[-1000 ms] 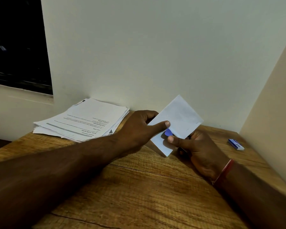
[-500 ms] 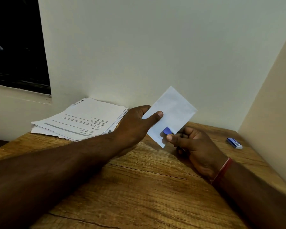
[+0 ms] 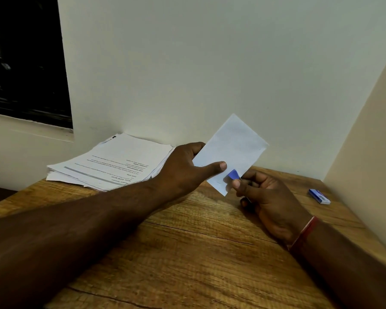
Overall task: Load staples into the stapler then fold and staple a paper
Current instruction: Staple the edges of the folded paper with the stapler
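My left hand (image 3: pixel 185 168) holds a folded white paper (image 3: pixel 234 148) upright above the wooden table, thumb across its front and fingers behind. My right hand (image 3: pixel 267 199) is closed around a small blue stapler (image 3: pixel 232 174); only its blue tip shows, set over the paper's lower right edge. The rest of the stapler is hidden inside the fist. A red band circles my right wrist.
A stack of printed sheets (image 3: pixel 112 163) lies at the back left of the wooden table (image 3: pixel 187 253), against the wall. A small blue and white staple box (image 3: pixel 319 196) sits at the right by the side wall. A dark window is at upper left.
Both hands have lifted the paper and stapler slightly up off the table. The stapler's tip stays on the paper's lower edge.
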